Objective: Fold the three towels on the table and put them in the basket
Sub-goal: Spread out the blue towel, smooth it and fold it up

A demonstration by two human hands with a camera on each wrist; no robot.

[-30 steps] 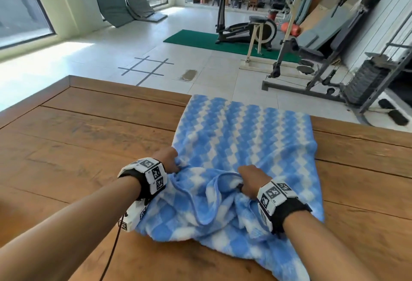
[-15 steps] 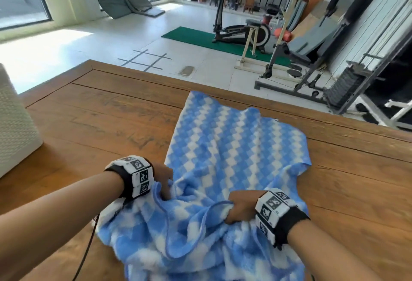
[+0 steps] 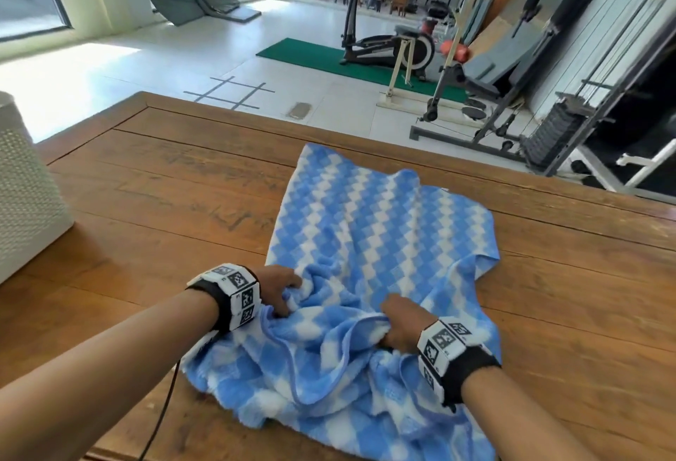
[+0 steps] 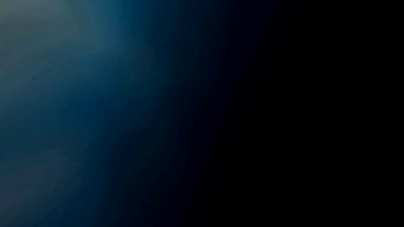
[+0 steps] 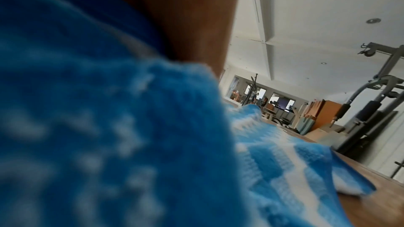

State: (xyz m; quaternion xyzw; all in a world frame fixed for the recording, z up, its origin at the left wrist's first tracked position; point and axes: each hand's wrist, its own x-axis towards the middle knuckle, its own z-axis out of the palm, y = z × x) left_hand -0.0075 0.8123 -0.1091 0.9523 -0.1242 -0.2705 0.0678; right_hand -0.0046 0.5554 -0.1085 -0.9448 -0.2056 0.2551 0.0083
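Observation:
A blue-and-white checked towel [image 3: 369, 241] lies on the wooden table [image 3: 164, 197], flat at the far end and bunched near me. My left hand [image 3: 280, 288] grips a fold of its near left part. My right hand [image 3: 400, 327] grips a bunched fold near the middle. The white woven basket [image 3: 22, 197] stands at the table's left edge. In the right wrist view the towel [image 5: 273, 158] fills the frame, blurred up close, with part of my hand above it. The left wrist view is dark. Only one towel is in view.
Bare wood lies left of the towel up to the basket and to its right. Beyond the table's far edge [image 3: 256, 115] is a tiled gym floor with a green mat [image 3: 329, 58], an elliptical trainer [image 3: 387, 43] and a weight machine [image 3: 570, 124].
Both hands have pulled the towel's near part toward me and bunched it; its far right corner has crumpled inward. The view has swung left, bringing the basket into sight.

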